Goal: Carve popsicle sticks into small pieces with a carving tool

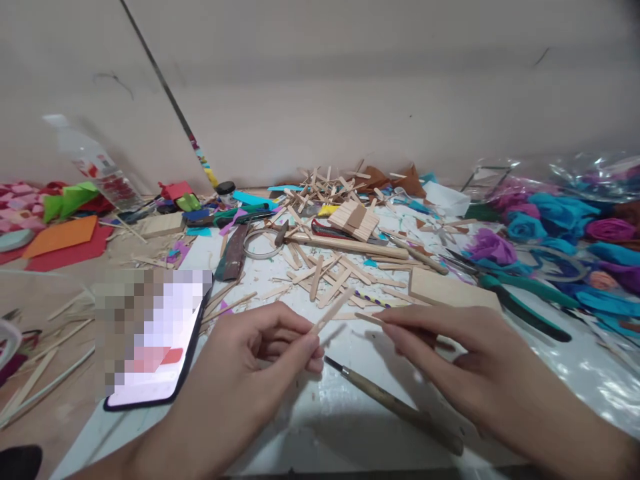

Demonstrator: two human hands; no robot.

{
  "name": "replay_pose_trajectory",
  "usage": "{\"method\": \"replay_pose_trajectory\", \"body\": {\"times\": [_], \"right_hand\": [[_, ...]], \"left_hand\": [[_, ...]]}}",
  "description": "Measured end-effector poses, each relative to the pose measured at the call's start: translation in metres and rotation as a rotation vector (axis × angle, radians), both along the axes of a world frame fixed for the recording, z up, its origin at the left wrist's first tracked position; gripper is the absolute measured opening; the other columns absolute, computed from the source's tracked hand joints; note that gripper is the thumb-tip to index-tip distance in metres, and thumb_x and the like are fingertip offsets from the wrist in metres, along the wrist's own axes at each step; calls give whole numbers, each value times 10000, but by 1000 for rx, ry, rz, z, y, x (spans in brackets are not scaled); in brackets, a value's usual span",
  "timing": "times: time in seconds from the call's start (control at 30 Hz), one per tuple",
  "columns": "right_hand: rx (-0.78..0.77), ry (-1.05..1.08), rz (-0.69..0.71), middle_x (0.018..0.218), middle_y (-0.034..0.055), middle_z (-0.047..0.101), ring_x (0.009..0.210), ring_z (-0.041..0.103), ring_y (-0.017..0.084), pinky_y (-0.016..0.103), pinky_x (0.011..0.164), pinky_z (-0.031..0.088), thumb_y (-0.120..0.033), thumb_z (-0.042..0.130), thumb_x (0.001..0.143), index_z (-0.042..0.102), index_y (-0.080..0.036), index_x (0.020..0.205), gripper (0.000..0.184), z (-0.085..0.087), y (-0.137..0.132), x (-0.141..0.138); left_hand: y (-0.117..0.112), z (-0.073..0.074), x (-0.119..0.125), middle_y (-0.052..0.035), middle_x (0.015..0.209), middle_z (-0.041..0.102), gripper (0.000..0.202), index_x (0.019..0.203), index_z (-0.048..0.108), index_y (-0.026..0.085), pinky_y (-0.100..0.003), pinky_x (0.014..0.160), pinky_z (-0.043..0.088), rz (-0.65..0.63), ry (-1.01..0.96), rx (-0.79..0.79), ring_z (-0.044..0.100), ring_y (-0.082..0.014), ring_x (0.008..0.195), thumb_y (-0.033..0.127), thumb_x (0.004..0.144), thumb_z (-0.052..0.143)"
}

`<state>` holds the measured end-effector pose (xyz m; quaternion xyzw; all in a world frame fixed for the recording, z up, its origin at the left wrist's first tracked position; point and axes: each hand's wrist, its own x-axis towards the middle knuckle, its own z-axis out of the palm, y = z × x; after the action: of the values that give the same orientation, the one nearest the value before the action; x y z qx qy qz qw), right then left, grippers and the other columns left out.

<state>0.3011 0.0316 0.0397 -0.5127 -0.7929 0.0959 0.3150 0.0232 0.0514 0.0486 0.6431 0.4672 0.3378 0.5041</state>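
My left hand [267, 357] is closed, pinching a wooden craft stick [334, 308] between thumb and fingertips, its free end pointing up and away to the right. In my right hand [465, 363], thumb and forefinger are closed on a short wooden stick piece [369, 319] whose tip points left. A small gap separates the two pieces. On the white board [320, 427] below and between my hands lies a carving tool [400, 401] with a wooden handle and a dark, narrow tip. Part of each held piece is hidden by my fingers.
Loose craft sticks [340, 273] lie beyond my hands, with a hammer [345, 244] behind them. A phone [185, 353] leans at left. Green-handled pliers [530, 307] and a wood block [450, 290] sit at right, near blue crepe paper [563, 217]. A bottle [103, 167] stands tilted by the wall.
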Motion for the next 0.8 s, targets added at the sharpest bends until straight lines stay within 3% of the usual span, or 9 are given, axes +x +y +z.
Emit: {"method": "replay_pose_trajectory", "body": {"times": [0.1,0.17,0.33,0.43,0.5,0.57,0.67,0.73,0.8], "right_hand": [[175,-136,8,1045,75,903,943,835,300,441,823,635,-227,650,1090,869,-249,1071,221,-6,14,15],[213,-150,48,1118,94,886,1056,807,320,465,907,616,-233,659,1096,843,-249,1084,185,-4,13,17],[-156,-253,235,883,2,797,720,741,183,298,621,524,-325,687,1119,732,-276,1093,72,3,-11,-1],[-295,-304,214,767,-18,755,605,696,184,306,540,419,-268,607,1103,693,-270,1049,101,0,-16,-8],[-340,-262,200,766,-1,776,614,708,188,310,559,442,-236,528,1104,720,-270,1015,214,0,-12,-7],[-350,-107,109,863,49,849,712,772,217,330,641,543,-291,561,1099,802,-272,1008,257,5,-5,-2],[-528,431,-55,959,91,901,776,829,283,372,637,625,-446,753,1027,897,-295,1054,210,15,4,9],[-689,824,-52,909,65,888,660,787,265,357,530,597,-499,869,951,915,-338,1106,228,19,6,14],[-751,994,-4,825,31,847,573,694,204,308,480,541,-503,972,876,907,-363,1106,277,19,6,14]], "left_hand": [[-3,2,-1,14,833,878,201,905,861,259,-183,702,613,-81,-6,-120,837,-150,774,389,1026,767],[-3,2,-2,17,834,868,224,883,873,270,-206,680,571,-127,60,-107,806,-152,767,403,1028,767],[4,10,-8,40,817,810,197,899,879,282,-233,686,487,-221,244,110,699,-134,738,348,1022,741],[7,12,-13,64,726,754,124,869,858,282,-218,619,441,-157,278,27,640,-130,680,334,959,791],[6,8,-14,61,706,742,159,812,840,273,-215,596,428,-170,277,-20,623,-135,668,346,950,808],[4,-1,-13,48,712,755,178,805,835,261,-227,573,406,-200,291,13,612,-141,644,325,960,776],[0,-18,-8,36,738,764,203,824,802,236,-249,621,414,-267,305,222,626,-139,647,219,983,677],[0,-25,-5,18,806,773,217,861,780,219,-272,706,452,-314,317,359,667,-154,740,159,1008,631],[1,-28,-3,-9,875,766,242,872,759,204,-298,753,456,-328,347,448,674,-177,835,124,1030,594]]}}
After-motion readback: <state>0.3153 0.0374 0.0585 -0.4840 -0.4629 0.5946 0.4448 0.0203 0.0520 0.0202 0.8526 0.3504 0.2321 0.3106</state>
